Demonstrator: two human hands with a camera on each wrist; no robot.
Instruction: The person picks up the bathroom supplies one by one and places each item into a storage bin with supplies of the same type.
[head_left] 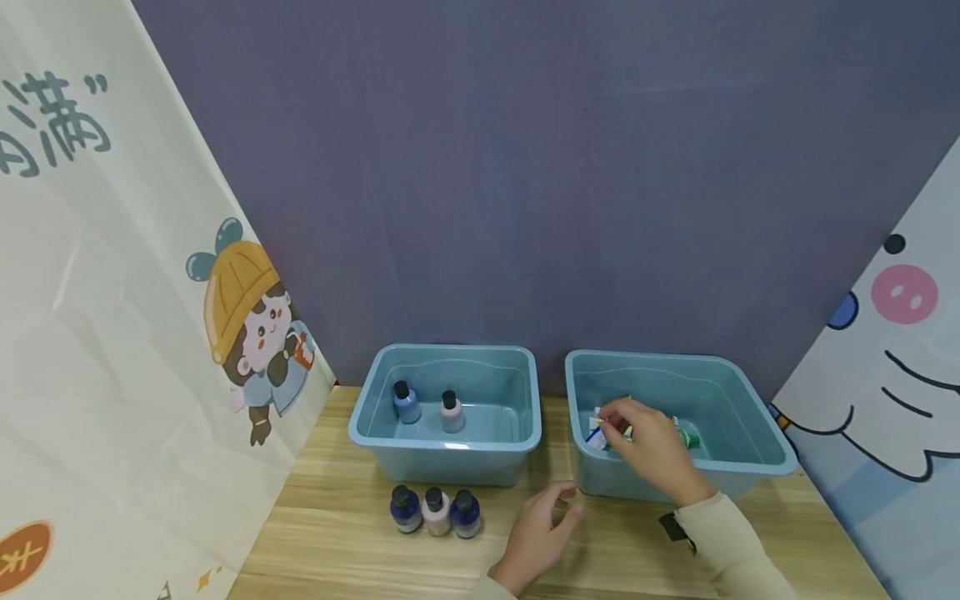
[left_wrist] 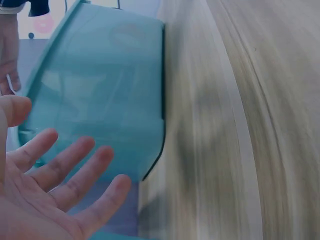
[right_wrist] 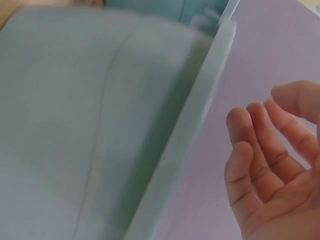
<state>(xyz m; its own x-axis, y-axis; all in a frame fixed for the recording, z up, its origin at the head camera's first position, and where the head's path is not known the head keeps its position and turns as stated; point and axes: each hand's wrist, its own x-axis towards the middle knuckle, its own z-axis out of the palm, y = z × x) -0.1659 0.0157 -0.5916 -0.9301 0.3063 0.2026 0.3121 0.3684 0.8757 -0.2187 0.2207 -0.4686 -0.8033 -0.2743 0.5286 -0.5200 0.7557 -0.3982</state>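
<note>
Two light-blue plastic bins stand side by side on a wooden table [head_left: 345,542]. My right hand [head_left: 637,437] reaches into the right bin [head_left: 750,471], its fingertips over small white packets [head_left: 597,434], with a green-capped tube [head_left: 688,438] beside it. In the right wrist view that hand [right_wrist: 272,160] is relaxed and empty beside the bin rim [right_wrist: 200,115]. My left hand [head_left: 543,525] hovers low over the table between the bins, holding nothing. Its fingers [left_wrist: 65,172] are spread near the bin's outer wall [left_wrist: 105,95].
The left bin [head_left: 442,446] holds two small upright bottles, one blue [head_left: 406,403] and one pink [head_left: 451,412]. Three more small bottles [head_left: 435,510] stand in a row before it. A purple wall [head_left: 525,167] and printed cartoon banners [head_left: 112,333] close in the table.
</note>
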